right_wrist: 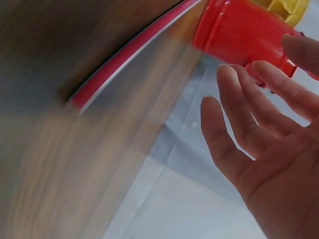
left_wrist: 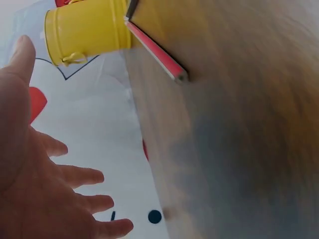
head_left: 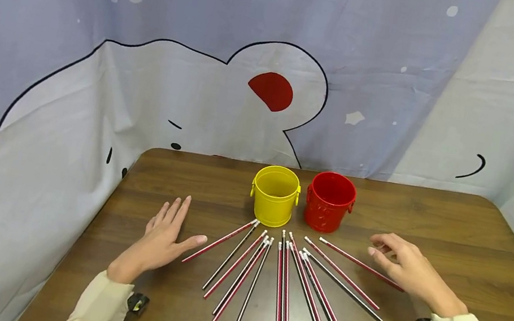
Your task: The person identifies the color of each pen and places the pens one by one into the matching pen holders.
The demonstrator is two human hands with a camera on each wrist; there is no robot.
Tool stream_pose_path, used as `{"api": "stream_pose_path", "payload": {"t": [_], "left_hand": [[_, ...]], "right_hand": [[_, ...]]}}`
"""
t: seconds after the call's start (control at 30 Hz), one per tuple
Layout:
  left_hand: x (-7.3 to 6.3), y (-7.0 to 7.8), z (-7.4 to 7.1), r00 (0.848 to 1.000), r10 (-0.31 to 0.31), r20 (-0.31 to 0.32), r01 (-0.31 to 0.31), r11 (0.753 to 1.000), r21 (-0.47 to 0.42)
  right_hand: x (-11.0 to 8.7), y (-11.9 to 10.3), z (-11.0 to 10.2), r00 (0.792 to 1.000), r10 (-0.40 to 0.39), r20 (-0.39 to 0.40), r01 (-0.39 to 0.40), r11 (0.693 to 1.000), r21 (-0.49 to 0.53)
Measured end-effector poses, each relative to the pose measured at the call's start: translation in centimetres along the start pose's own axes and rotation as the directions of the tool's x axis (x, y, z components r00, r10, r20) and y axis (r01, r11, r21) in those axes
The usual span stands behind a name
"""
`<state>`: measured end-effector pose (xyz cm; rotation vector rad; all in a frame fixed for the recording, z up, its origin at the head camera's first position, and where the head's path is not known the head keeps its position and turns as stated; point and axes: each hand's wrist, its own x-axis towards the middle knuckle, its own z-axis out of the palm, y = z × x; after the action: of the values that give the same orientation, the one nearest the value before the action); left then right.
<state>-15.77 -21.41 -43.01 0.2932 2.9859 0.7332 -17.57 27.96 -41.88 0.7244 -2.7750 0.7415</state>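
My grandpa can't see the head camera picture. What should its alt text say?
Pencils, some red and some black, fan across a wooden table in front of a yellow bucket and a red bucket. A person's left grip, fingers spread, and right grip, fingers bent, flank the pencils, holding nothing. Behind hangs a patterned curtain.

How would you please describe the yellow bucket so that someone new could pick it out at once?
On the wooden table, look beyond the fanned-out pencils towards the far edge. There the yellow bucket stands upright, just left of the red bucket, its colour setting it apart from that neighbour.
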Motion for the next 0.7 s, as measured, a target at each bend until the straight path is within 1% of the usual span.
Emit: {"api": "stream_pose_path", "payload": {"t": [0.07,0.13,0.33,0.43,0.47,0.57,0.63,0.7], "left_hand": [[0.3,0.3,0.1,1.0,0.011,-0.006,-0.011,1.0,-0.018],[0.5,0.6,0.2,1.0,0.022,-0.023,-0.023,0.998,-0.054],[1.5,1.6,0.7,0.993,0.052,-0.102,-0.069,0.983,-0.168],[2.0,2.3,0.9,0.99,0.063,-0.123,-0.088,0.972,-0.216],[2.1,2.6,1.0,0.991,0.06,-0.123,-0.087,0.97,-0.228],[2.6,3.5,1.2,0.994,0.03,-0.103,-0.057,0.96,-0.273],[3.0,4.1,1.4,0.995,0.005,-0.095,-0.034,0.952,-0.306],[3.5,4.6,1.8,0.996,-0.012,-0.093,-0.021,0.939,-0.344]], "right_hand": [[0.4,-0.2,0.3,1.0,-0.009,0.014,0.008,0.998,0.062],[0.8,-0.5,0.6,0.999,-0.012,0.035,0.009,0.995,0.103],[1.8,-1.1,1.3,0.996,0.008,0.093,-0.022,0.988,0.15],[2.2,-1.4,1.7,0.994,0.016,0.106,-0.033,0.985,0.168],[2.3,-1.5,1.8,0.994,0.015,0.106,-0.034,0.984,0.173],[2.8,-1.9,2.2,0.994,0.015,0.104,-0.035,0.982,0.188],[3.2,-2.2,2.4,0.994,0.013,0.11,-0.035,0.98,0.197],[3.6,-2.6,2.6,0.991,0.027,0.128,-0.052,0.978,0.204]]}}
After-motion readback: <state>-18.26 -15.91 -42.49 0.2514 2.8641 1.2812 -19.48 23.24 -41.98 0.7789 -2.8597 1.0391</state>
